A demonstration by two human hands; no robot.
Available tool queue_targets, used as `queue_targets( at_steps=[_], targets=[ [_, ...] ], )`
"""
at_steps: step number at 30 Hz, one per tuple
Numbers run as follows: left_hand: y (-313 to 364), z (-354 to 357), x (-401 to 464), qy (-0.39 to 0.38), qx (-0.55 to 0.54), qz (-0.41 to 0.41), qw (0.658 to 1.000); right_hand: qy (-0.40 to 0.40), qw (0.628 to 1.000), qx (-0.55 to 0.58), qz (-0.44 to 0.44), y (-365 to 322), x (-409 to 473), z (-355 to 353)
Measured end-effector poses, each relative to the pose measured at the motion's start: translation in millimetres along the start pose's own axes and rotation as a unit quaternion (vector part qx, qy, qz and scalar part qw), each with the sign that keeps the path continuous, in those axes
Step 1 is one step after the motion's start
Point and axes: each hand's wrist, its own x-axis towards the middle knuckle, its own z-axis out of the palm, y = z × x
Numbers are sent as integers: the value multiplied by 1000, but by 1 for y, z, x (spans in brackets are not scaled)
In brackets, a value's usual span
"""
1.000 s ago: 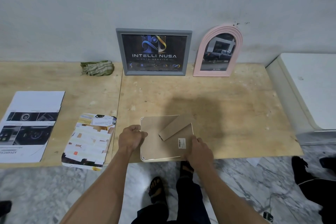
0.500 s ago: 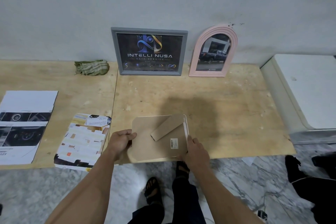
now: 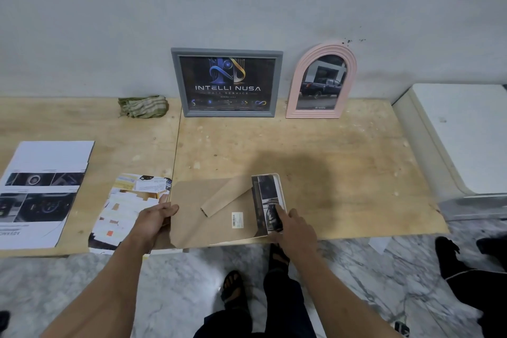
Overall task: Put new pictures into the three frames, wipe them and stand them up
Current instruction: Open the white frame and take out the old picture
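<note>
**Cardboard back lifted off the third frame at the bench's near edge**

Brown cardboard backing (image 3: 216,214), with its fold-out stand and a small barcode sticker, is raised and shifted left off the white frame (image 3: 281,195), which lies face down at the front edge of the plywood bench (image 3: 343,162). The left hand (image 3: 153,218) grips the backing's left edge, fingers curled round it. The right hand (image 3: 295,228) presses its straight fingers on the dark picture (image 3: 267,200) uncovered inside the frame; this grip holds nothing closed. The backing's near corner overhangs the bench edge.

Against the wall stand the grey frame (image 3: 227,82), holding a dark logo print, and just right of it the pink arched frame (image 3: 321,81), holding a picture of a pickup. A folded green cloth (image 3: 142,106) lies left of the grey frame.

Loose printed sheets (image 3: 131,208) lie touching the backing's left side; a larger printed sheet (image 3: 44,192) lies further left. Bare plywood stretches between the white frame and the standing frames, and right toward a white cabinet (image 3: 463,140).
</note>
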Motion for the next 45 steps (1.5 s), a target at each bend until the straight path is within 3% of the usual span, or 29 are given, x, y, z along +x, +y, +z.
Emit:
queue_targets(
  at_steps=[5, 8, 11, 15, 19, 26, 30, 37, 43, 45],
  targets=[
    [0, 17, -15, 4, 9, 10, 1000, -3, 1000, 12, -10, 2, -2, -5],
    [9, 31, -22, -13, 10, 26, 1000, 8, 987, 159, 2, 5, -1, -22],
    [18, 53, -28, -20, 10, 30, 999, -25, 904, 422, 59, 16, 5, -48],
    [23, 109, -42, -44, 13, 11, 999, 13, 843, 525, 116, 50, 12, -71],
    [16, 193, -49, -58, 48, 9, 997, 102, 818, 539, 173, 125, 11, -88],
    [-10, 356, -59, -69, 149, 60, 985, 100, 796, 536, 262, 276, 7, -89],
    [-39, 403, -40, -41, 240, 77, 967, 116, 790, 532, 280, 328, 12, -83],
    [-40, 447, -68, 33, 317, 117, 941, 153, 832, 467, 257, 353, 23, -76],
    [-35, 439, -72, 61, 325, 130, 935, 148, 814, 467, 313, 343, 32, -78],
    [-27, 423, -76, 78, 325, 141, 932, 154, 827, 455, 293, 324, 36, -85]
  ],
)
